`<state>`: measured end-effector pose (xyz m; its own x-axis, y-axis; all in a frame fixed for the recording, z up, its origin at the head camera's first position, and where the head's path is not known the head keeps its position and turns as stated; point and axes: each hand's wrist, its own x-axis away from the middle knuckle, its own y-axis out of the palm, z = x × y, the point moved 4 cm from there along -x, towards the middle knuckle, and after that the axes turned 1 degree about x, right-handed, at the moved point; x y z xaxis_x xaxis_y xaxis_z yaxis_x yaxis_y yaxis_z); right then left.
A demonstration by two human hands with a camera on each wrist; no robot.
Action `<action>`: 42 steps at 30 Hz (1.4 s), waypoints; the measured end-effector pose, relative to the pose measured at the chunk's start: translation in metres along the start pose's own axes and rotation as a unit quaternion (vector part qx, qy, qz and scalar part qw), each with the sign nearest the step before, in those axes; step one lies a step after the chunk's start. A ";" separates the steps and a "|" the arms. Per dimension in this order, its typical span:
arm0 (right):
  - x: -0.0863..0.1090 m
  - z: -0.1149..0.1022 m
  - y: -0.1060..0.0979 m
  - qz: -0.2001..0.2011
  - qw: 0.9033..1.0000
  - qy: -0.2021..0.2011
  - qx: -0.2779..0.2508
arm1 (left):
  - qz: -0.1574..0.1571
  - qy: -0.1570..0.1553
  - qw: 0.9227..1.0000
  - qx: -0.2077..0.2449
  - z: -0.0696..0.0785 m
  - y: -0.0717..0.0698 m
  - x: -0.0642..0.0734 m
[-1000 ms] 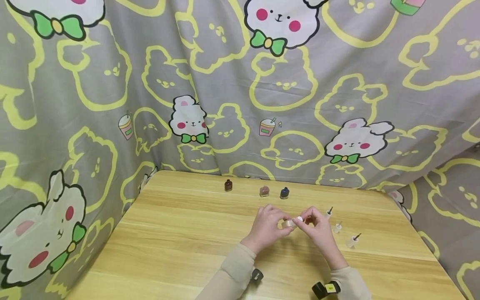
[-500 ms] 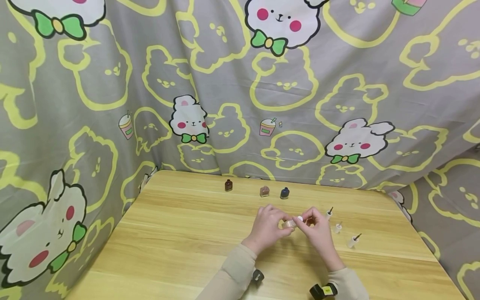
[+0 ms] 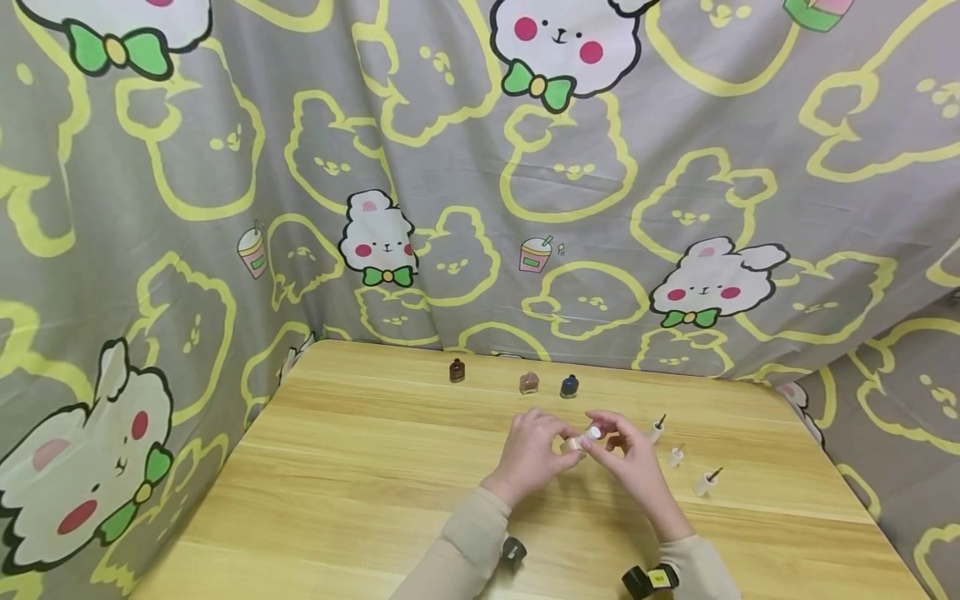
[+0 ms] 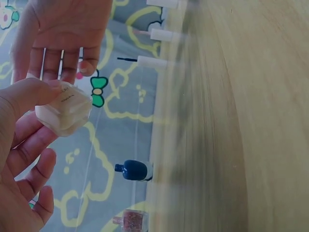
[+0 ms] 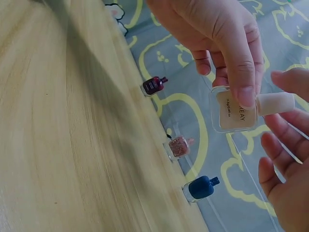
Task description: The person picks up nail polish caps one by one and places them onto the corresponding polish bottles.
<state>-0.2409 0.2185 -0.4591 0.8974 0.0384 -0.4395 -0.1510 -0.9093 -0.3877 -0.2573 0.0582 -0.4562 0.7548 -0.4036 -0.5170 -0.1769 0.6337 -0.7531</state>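
Observation:
My left hand [image 3: 528, 454] pinches a clear square nail polish bottle [image 5: 224, 113] with cream-coloured polish, thumb on its lettered front. The bottle is held above the table, tilted, with its white cap [image 5: 277, 103] on its neck. My right hand [image 3: 636, 460] is at the cap with fingers spread around it. In the right wrist view a gap shows between its thumb [image 5: 289, 79] and the cap, while a fingertip lies right at the cap's underside. In the left wrist view the right hand's fingers extend behind the bottle.
Capless polish bottles stand near the table's far edge: dark red [image 3: 457, 372], glittery pink [image 3: 528, 383] and dark blue [image 3: 569, 387]. To the right, white caps [image 3: 705, 483] stand with brushes pointing up. A patterned curtain [image 3: 450, 167] hangs behind the wooden table [image 3: 337, 467].
My right fingers have loosened from the cap and spread, showing more of its white side. The left hand keeps its pinch on the bottle, nearly unmoved.

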 end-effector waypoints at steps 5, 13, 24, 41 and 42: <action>0.001 0.004 0.001 -0.012 0.999 -0.028 -0.021 | 0.001 -0.008 1.000 0.012 -0.001 -0.001 0.000; 0.001 0.004 -0.001 0.007 0.999 -0.012 -0.030 | 0.003 -0.004 1.000 0.008 -0.001 -0.001 0.000; 0.000 0.002 -0.003 0.026 0.999 0.023 -0.013 | 0.016 0.020 1.000 -0.002 0.001 -0.002 0.000; 0.002 0.006 -0.002 0.055 0.997 0.046 0.011 | 0.014 0.037 0.999 -0.015 0.006 0.000 0.002; 0.002 0.007 -0.002 0.057 0.997 0.046 0.011 | 0.014 0.038 0.999 -0.017 0.007 0.000 0.002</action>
<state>-0.2416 0.2234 -0.4650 0.9081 -0.1029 -0.4060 -0.2615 -0.8965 -0.3578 -0.2518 0.0619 -0.4548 0.6990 -0.4356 -0.5671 -0.2206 0.6231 -0.7504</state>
